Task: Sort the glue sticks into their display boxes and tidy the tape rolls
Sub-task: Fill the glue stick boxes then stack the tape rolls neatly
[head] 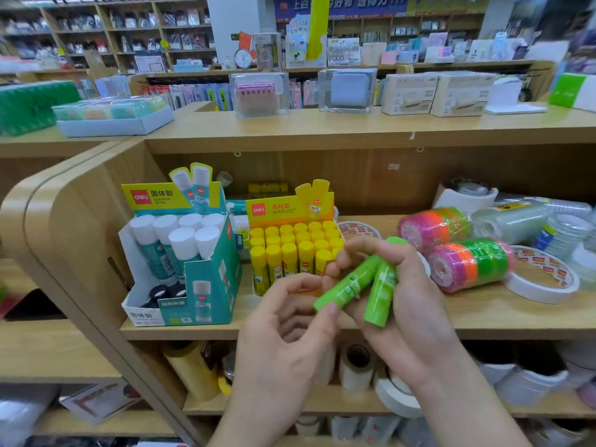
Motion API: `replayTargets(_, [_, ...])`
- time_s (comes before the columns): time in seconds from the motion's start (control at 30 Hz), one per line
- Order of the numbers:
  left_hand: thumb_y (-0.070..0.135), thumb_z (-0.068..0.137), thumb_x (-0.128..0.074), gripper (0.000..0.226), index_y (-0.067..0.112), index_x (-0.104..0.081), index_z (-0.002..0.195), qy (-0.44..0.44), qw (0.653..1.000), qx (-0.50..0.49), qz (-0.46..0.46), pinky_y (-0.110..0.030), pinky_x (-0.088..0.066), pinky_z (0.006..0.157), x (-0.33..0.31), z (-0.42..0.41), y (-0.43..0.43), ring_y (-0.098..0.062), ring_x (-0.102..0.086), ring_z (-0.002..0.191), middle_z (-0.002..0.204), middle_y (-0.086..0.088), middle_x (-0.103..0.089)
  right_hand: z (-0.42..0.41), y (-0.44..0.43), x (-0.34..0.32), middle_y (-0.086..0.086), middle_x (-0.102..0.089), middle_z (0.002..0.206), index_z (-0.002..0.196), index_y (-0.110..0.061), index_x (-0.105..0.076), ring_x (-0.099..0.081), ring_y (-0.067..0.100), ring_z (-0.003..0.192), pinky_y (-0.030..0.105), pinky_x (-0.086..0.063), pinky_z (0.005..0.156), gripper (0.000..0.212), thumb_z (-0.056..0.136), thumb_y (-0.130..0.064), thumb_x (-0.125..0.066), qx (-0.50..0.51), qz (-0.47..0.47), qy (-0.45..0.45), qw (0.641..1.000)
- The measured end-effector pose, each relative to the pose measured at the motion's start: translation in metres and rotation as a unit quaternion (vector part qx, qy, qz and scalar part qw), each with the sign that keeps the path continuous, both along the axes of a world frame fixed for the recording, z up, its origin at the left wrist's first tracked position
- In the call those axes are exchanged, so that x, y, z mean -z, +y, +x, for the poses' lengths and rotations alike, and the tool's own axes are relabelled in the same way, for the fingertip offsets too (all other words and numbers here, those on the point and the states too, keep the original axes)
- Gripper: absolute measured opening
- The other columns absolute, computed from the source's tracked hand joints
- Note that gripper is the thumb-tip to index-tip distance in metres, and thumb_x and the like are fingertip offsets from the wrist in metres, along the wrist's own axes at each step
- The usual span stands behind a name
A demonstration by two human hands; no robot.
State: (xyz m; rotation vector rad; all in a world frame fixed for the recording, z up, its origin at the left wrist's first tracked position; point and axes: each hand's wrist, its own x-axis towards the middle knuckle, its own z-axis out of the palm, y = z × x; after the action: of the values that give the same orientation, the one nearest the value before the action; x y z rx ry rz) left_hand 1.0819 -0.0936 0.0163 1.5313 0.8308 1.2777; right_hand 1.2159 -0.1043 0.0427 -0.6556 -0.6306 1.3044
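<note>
My right hand [406, 295] holds two bright green glue sticks [380, 291] in front of the shelf, their lower ends pointing down-left. My left hand [287, 321] touches the lower end of the left green stick [346, 285] with thumb and fingertips. Behind them stands a yellow display box [290, 211] filled with several yellow glue sticks [290, 250]. To its left a teal display box [209, 285] holds several white-capped glue sticks [180, 237]. Multicoloured tape roll stacks [467, 262] and a white tape roll [541, 279] lie at the right.
Clear tape rolls [512, 221] and a wrapped white roll [464, 195] crowd the shelf's right back. A loose yellow stick [267, 187] lies behind the boxes. The lower shelf [354, 408] carries more tape rolls. The top ledge [322, 127] bears boxed goods.
</note>
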Motion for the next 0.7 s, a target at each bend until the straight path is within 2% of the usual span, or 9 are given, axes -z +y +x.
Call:
replayTargets(0.07, [0.027, 0.082, -0.073, 0.012, 0.026, -0.07, 0.094, -0.028, 0.999, -0.042, 0.01, -0.031, -0.058, 0.066, -0.004, -0.007, 0.003, -0.023, -0.068, 0.07, 0.079, -0.008, -0.071, 0.005, -0.003, 0.002, 0.01, -0.068, 0.09, 0.089, -0.015, -0.071, -0.067, 0.026, 0.09, 0.041, -0.057, 0.077, 0.017, 0.088, -0.023, -0.056, 0.028, -0.002, -0.21, 0.977])
replayTargets(0.1, [0.027, 0.083, -0.071, 0.01, 0.024, -0.072, 0.092, -0.039, 0.997, -0.058, 0.015, -0.026, -0.057, 0.064, -0.007, -0.01, 0.005, -0.019, -0.067, 0.068, 0.078, -0.007, -0.07, 0.006, -0.004, 0.003, 0.007, -0.07, 0.092, 0.092, -0.018, -0.071, -0.067, 0.024, 0.089, 0.037, -0.057, 0.071, 0.015, 0.092, -0.023, -0.057, 0.035, -0.001, -0.287, 0.957])
replayTargets(0.17, [0.025, 0.077, -0.065, 0.019, 0.022, -0.07, 0.095, -0.052, 0.996, -0.07, 0.02, -0.02, -0.054, 0.062, -0.014, -0.015, 0.009, -0.014, -0.065, 0.066, 0.077, -0.002, -0.07, 0.007, -0.006, 0.004, 0.004, -0.069, 0.082, 0.097, -0.019, -0.068, -0.063, 0.02, 0.071, 0.024, -0.048, 0.051, 0.011, 0.095, -0.018, -0.057, 0.015, -0.003, -0.341, 0.94])
replayTargets(0.27, [0.015, 0.074, -0.065, 0.029, 0.019, -0.068, 0.103, -0.086, 0.995, -0.051, -0.002, -0.017, -0.055, 0.07, -0.018, -0.017, 0.014, -0.009, -0.068, 0.075, 0.083, 0.005, -0.073, 0.005, -0.007, 0.006, 0.003, -0.066, 0.075, 0.102, -0.02, -0.067, -0.05, 0.01, 0.058, 0.013, -0.036, 0.045, 0.015, 0.089, -0.025, -0.061, -0.025, 0.011, -0.376, 0.926])
replayTargets(0.33, [0.013, 0.073, -0.066, 0.035, 0.019, -0.067, 0.108, -0.091, 0.995, -0.037, -0.013, -0.02, -0.055, 0.076, -0.018, -0.018, 0.015, -0.012, -0.071, 0.084, 0.09, 0.001, -0.075, 0.003, -0.007, 0.009, 0.004, -0.067, 0.075, 0.102, -0.02, -0.068, -0.047, 0.006, 0.054, 0.01, -0.034, 0.044, 0.021, 0.084, -0.029, -0.063, -0.049, 0.015, -0.365, 0.929])
replayTargets(0.43, [0.014, 0.074, -0.066, 0.041, 0.021, -0.061, 0.114, -0.082, 0.994, -0.063, 0.021, -0.021, -0.055, 0.078, -0.021, -0.023, 0.018, -0.014, -0.071, 0.09, 0.094, -0.003, -0.075, 0.002, -0.004, 0.011, 0.0, -0.064, 0.075, 0.099, -0.023, -0.068, -0.045, 0.002, 0.052, 0.012, -0.032, 0.043, 0.021, 0.085, -0.038, -0.063, -0.011, 0.0, -0.367, 0.93])
replayTargets(0.53, [0.02, 0.073, -0.067, 0.033, 0.022, -0.056, 0.104, -0.063, 0.991, -0.099, 0.057, -0.024, -0.057, 0.079, -0.026, -0.029, 0.025, -0.013, -0.071, 0.089, 0.092, 0.001, -0.075, 0.011, 0.0, 0.008, 0.005, -0.055, 0.078, 0.095, -0.017, -0.066, -0.04, 0.012, 0.054, 0.024, -0.029, 0.045, 0.024, 0.089, -0.035, -0.051, 0.011, -0.005, -0.249, 0.968])
replayTargets(0.63, [0.021, 0.075, -0.067, 0.029, 0.023, -0.058, 0.102, -0.028, 0.99, -0.109, 0.08, -0.023, -0.056, 0.077, -0.026, -0.031, 0.029, -0.011, -0.07, 0.087, 0.091, 0.003, -0.074, 0.017, 0.002, 0.002, 0.008, -0.053, 0.076, 0.096, -0.008, -0.063, -0.048, 0.019, 0.065, 0.031, -0.042, 0.056, 0.02, 0.088, -0.022, -0.051, 0.02, 0.013, -0.133, 0.991])
replayTargets(0.7, [0.024, 0.076, -0.067, 0.028, 0.026, -0.06, 0.103, -0.018, 0.989, -0.115, 0.09, -0.023, -0.056, 0.077, -0.024, -0.031, 0.029, -0.011, -0.07, 0.086, 0.091, 0.002, -0.073, 0.018, 0.002, 0.003, 0.009, -0.057, 0.077, 0.097, -0.006, -0.065, -0.057, 0.022, 0.076, 0.036, -0.052, 0.07, 0.023, 0.091, -0.024, -0.053, 0.033, 0.009, -0.129, 0.991])
